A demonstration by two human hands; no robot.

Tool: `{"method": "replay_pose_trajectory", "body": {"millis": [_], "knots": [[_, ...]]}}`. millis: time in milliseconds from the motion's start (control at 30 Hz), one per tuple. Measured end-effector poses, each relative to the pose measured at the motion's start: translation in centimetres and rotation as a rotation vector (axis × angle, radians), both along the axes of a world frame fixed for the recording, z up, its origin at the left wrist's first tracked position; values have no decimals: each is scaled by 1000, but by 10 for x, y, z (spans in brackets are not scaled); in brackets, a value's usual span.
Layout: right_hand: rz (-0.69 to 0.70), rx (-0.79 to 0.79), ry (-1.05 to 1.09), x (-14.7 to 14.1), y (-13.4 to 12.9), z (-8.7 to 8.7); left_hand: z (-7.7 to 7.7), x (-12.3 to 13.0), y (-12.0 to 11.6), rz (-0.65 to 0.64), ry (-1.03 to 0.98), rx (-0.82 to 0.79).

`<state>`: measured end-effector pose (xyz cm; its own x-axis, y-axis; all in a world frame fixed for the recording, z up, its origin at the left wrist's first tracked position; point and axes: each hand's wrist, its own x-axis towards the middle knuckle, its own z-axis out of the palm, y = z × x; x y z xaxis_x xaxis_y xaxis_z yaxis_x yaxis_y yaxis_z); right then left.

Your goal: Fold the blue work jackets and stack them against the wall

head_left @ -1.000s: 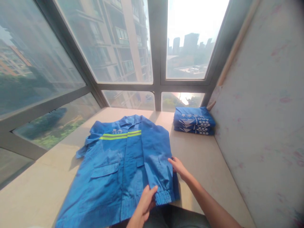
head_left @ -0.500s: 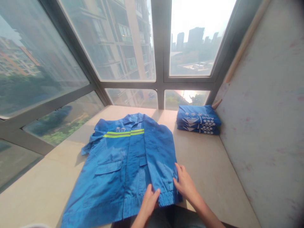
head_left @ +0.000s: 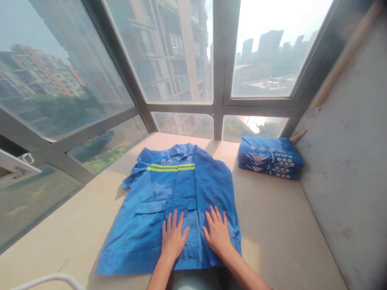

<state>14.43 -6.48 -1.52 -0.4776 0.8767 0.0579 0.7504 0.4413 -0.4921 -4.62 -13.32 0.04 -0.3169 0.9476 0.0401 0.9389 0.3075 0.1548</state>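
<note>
A blue work jacket with yellow-green reflective stripes lies front side up, its collar pointing to the window. One sleeve is laid down along the right side of the front. My left hand rests flat on the lower middle of the jacket, fingers spread. On the folded sleeve, farther right, my right hand lies flat with its fingers apart. The opposite sleeve is bunched at the jacket's left edge. Neither hand grips the cloth.
Folded blue garments with white print are stacked at the back right, near the wall. The pale ledge carries everything. Windows rise behind it. A white curved cable or tube shows at the lower left.
Both hands have let go of the sleeve cuff and now lie flat on the jacket, the left one farther left. The view has turned left, so things appear farther right.
</note>
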Motion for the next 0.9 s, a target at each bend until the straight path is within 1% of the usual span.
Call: {"method": "replay_pose_trajectory", "body": {"millis": [100, 200, 333, 433, 500, 567, 633, 667, 700, 733, 800, 900], "knots": [[11, 5, -25, 10, 9, -6, -11, 4, 0, 11, -2, 11], [25, 21, -53, 25, 25, -7, -12, 21, 9, 35, -24, 19], [66, 60, -88, 49, 49, -10, -9, 50, 24, 67, -70, 22], [89, 106, -130, 69, 64, -17, -3, 68, 30, 59, -132, -16], [108, 142, -164, 85, 70, -22, 1, 73, 31, 23, -185, -35], [132, 175, -189, 103, 75, -30, 8, 68, 32, -20, -275, -26], [152, 207, -200, 121, 78, -37, 15, 50, 34, -20, -399, 15], [158, 221, -200, 130, 79, -41, 19, 35, 36, 4, -447, 46], [163, 234, -199, 138, 79, -44, 23, 17, 38, 59, -481, 86], [168, 244, -197, 145, 80, -47, 28, -5, 39, 133, -486, 132], [181, 257, -191, 155, 81, -52, 36, -55, 43, 356, -484, 247], [190, 274, -182, 162, 81, -57, 48, -131, 45, 629, -442, 334]]}}
